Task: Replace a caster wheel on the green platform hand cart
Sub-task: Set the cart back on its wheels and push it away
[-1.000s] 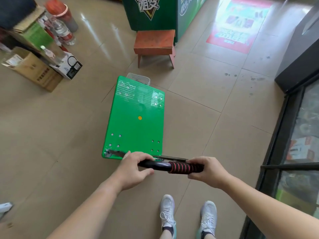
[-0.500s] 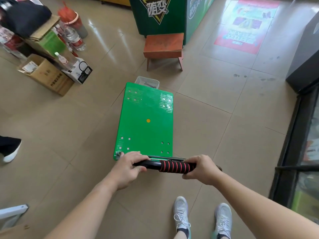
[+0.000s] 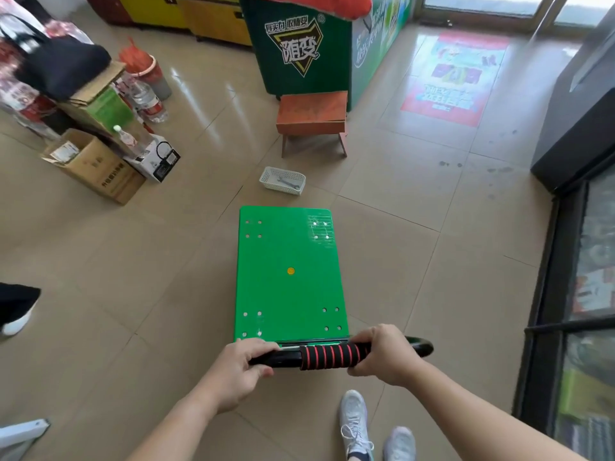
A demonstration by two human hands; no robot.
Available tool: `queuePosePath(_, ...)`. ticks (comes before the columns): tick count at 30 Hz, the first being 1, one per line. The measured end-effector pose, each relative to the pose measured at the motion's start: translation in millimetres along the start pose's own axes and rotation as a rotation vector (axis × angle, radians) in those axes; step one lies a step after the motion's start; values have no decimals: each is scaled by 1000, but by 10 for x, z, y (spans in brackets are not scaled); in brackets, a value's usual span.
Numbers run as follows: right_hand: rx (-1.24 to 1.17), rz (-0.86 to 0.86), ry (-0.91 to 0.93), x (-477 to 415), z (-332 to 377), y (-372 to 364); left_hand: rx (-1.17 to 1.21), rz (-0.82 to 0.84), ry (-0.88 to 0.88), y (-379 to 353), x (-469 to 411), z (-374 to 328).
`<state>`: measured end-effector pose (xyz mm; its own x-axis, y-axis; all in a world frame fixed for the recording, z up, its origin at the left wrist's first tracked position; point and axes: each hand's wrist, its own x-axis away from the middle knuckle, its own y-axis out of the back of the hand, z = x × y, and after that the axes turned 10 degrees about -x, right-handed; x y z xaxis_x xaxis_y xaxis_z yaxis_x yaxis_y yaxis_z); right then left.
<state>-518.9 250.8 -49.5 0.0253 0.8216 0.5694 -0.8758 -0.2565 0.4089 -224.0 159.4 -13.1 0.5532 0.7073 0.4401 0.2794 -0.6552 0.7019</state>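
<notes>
The green platform cart (image 3: 289,274) stands upright on the tiled floor in front of me, deck up, with bolt holes at its corners. Its black handle (image 3: 329,356) with a red-striped foam grip runs across the near end. My left hand (image 3: 238,371) grips the handle's left part. My right hand (image 3: 382,354) grips it just right of the foam. The caster wheels are hidden under the deck. A white basket (image 3: 282,180) holding a wrench lies on the floor just beyond the cart's far end.
A small red-brown stool (image 3: 312,119) stands beyond the basket, before a green cabinet (image 3: 299,48). Cardboard boxes (image 3: 96,168), bottles and bags crowd the left. A dark glass-door cooler (image 3: 579,294) lines the right. Another person's shoe (image 3: 16,311) shows at the left edge.
The cart has been pulled back toward me and swung straighter, leaving a gap to the white basket. Both hands keep their grip on the handle.
</notes>
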Motion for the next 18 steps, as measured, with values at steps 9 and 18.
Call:
queuePosePath(9,39,-7,58,244,361,-601,-93,-176,185,-209,627,386)
queuePosePath(18,90,-48,-22,358,562,-913,-122,-133,136,-172,819,678)
